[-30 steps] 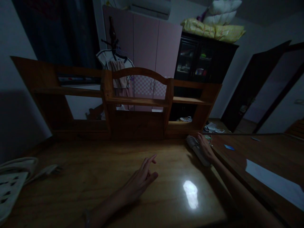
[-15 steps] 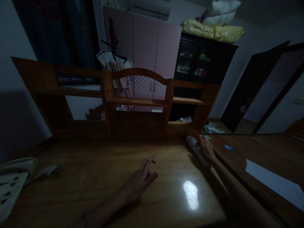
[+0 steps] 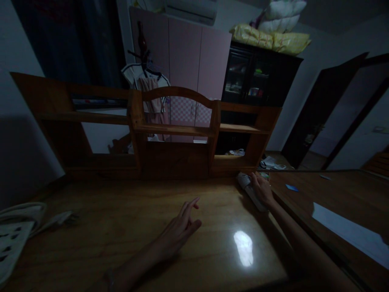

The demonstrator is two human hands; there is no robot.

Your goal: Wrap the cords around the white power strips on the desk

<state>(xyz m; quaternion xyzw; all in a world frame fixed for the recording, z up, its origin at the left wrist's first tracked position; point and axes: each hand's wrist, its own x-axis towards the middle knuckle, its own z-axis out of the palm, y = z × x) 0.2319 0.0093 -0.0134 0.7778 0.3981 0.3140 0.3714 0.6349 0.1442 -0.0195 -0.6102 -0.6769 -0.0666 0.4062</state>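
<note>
My left hand (image 3: 180, 227) rests flat on the wooden desk (image 3: 121, 227) near its middle, fingers stretched out and holding nothing. My right hand (image 3: 261, 190) reaches to the desk's far right corner and lies over a long pale grey object (image 3: 247, 187) that looks like a remote control, fingers curled on its top. The room is dim and the object's details are hard to read.
A wooden shelf unit (image 3: 170, 129) stands along the back of the desk. A white power strip with cable (image 3: 18, 227) lies at the left edge. A second, darker table (image 3: 334, 202) with a white sheet (image 3: 349, 233) adjoins on the right. A light glare (image 3: 243, 247) shows on the desk.
My right hand has curled a little more onto the grey object. The left hand stays put; the view has shifted slightly.
</note>
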